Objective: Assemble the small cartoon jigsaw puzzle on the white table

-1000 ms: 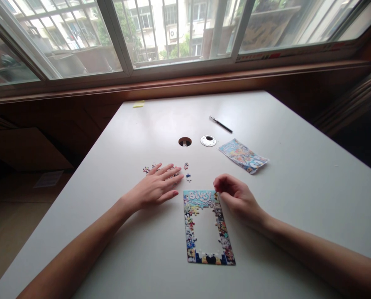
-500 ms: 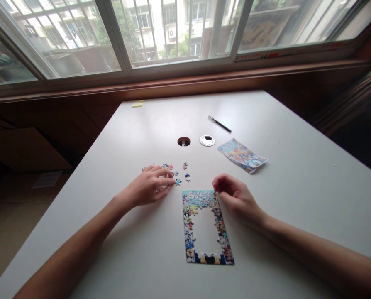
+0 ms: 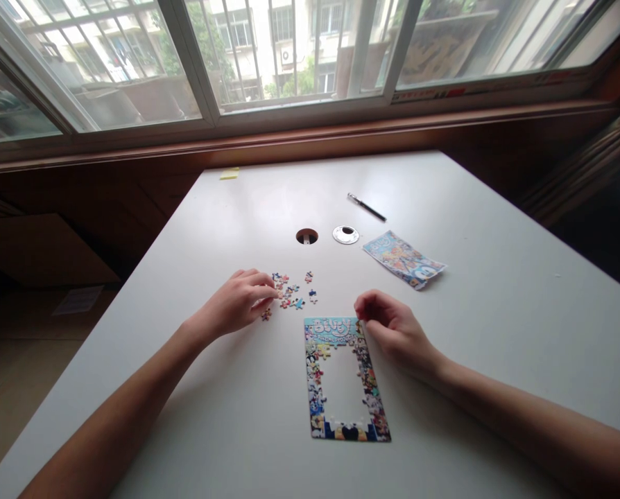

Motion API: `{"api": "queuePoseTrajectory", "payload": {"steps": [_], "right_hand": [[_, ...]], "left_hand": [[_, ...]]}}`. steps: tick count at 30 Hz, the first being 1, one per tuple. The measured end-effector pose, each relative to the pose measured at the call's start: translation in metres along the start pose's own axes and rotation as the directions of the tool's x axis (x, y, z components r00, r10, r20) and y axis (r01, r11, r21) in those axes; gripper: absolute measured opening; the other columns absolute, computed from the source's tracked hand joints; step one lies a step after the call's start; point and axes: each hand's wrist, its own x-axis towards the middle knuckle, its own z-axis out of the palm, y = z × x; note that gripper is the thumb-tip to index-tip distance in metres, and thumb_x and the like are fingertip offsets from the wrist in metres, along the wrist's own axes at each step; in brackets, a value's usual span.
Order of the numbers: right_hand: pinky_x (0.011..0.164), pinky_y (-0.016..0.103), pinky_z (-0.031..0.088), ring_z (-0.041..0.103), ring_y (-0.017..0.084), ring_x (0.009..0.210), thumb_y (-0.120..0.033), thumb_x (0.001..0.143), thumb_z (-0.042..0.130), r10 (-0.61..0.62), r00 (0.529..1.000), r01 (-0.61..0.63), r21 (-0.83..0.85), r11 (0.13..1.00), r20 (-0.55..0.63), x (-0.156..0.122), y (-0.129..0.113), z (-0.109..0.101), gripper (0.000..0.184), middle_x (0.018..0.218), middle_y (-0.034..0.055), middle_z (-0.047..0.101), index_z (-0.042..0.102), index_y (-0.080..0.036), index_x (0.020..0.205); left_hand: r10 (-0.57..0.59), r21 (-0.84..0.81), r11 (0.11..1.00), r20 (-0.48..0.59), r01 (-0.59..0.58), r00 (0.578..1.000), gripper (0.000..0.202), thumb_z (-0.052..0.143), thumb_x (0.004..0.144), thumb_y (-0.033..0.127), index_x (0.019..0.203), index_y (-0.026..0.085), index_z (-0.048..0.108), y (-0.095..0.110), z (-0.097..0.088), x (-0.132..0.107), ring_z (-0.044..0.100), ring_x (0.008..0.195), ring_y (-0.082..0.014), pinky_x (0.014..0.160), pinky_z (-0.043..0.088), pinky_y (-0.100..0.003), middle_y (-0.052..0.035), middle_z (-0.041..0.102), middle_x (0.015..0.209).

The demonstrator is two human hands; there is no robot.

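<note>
Down at the loose jigsaw pieces [image 3: 299, 303] we go, and here's the left hand [image 3: 245, 301], palm down at the near left of the little heap, fingers bent and fingertips right at its edge; whether a piece is pinched there, I cannot tell. One reddish piece lies just below that thumb, and two more sit apart at the heap's right side. Over to the right hand [image 3: 393, 329]: it rests on its side on the white table [image 3: 471, 291], fingers curled loosely inward, by the top right corner of the part-built jigsaw puzzle [image 3: 336, 329]; whether anything sits inside that curl, the view doesn't show. The puzzle itself lies flat between the forearms, a colourful border with pale lettering across its light-blue top and a jagged white opening in the middle. Beyond the right hand, the picture sheet [image 3: 403, 260] lies at a slant, one corner curling up. Past that there's a black pen [image 3: 367, 206], then the silver grommet cap [image 3: 337, 234] just beside a round cable hole [image 3: 306, 236], and yellow sticky notes [image 3: 229, 173] at the far left corner.
</note>
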Motion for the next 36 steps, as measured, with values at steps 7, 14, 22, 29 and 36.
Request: {"api": "queuePoseTrajectory", "payload": {"steps": [7,14,22,29,36], "right_hand": [[0.069,0.029,0.043,0.052,0.015,0.076,-0.002,0.07,0.046,0.004,1.0,-0.004,-0.004,1.0,-0.005,-0.001,-0.001,0.0,0.027,0.081,0.0005,0.055,0.057,-0.02,0.086],[0.069,0.028,0.042,0.052,0.015,0.076,-0.001,0.071,0.046,0.012,1.0,-0.012,-0.003,1.0,0.0,-0.001,0.0,-0.001,0.027,0.082,0.0,0.055,0.057,-0.021,0.087],[0.069,0.028,0.043,0.052,0.015,0.075,-0.002,0.071,0.046,0.008,1.0,-0.008,-0.011,1.0,0.001,0.0,-0.001,0.0,0.026,0.081,0.0003,0.054,0.056,-0.02,0.086],[0.069,0.029,0.043,0.052,0.015,0.075,-0.002,0.071,0.046,0.008,1.0,-0.008,-0.014,1.0,0.0,-0.001,-0.002,0.001,0.025,0.081,0.0007,0.054,0.056,-0.02,0.086],[0.069,0.028,0.043,0.052,0.015,0.076,-0.002,0.071,0.045,0.009,1.0,-0.009,-0.006,1.0,0.004,-0.001,-0.001,0.0,0.026,0.081,0.0002,0.054,0.056,-0.02,0.086]], "left_hand": [[-0.013,-0.014,1.0,0.051,0.013,0.999,0.017,0.054,0.091,0.019,0.1,0.025,0.067,-0.003,-0.013,-0.002,0.059,0.1,-0.0196,0.092,0.041,-0.037,-0.0025,0.067,0.104],[-0.078,-0.03,0.996,0.148,0.083,0.986,0.014,0.059,0.085,0.026,0.098,0.024,0.062,-0.005,-0.027,-0.005,0.058,0.094,-0.02,0.092,0.04,-0.037,-0.0022,0.065,0.101],[-0.107,-0.02,0.993,0.197,0.113,0.975,0.019,0.06,0.082,0.027,0.101,0.024,0.061,-0.008,-0.035,-0.009,0.057,0.096,-0.0208,0.093,0.04,-0.036,-0.0024,0.064,0.102],[-0.125,-0.047,0.99,0.098,0.13,0.987,0.011,0.054,0.091,0.027,0.09,0.021,0.064,-0.005,-0.033,-0.006,0.059,0.082,-0.0164,0.08,0.044,-0.031,-0.0032,0.064,0.092],[-0.143,0.014,0.99,0.101,0.142,0.985,0.014,0.063,0.087,0.034,0.091,0.021,0.064,-0.01,-0.027,-0.007,0.06,0.08,-0.017,0.081,0.044,-0.032,-0.0019,0.066,0.089]]}}
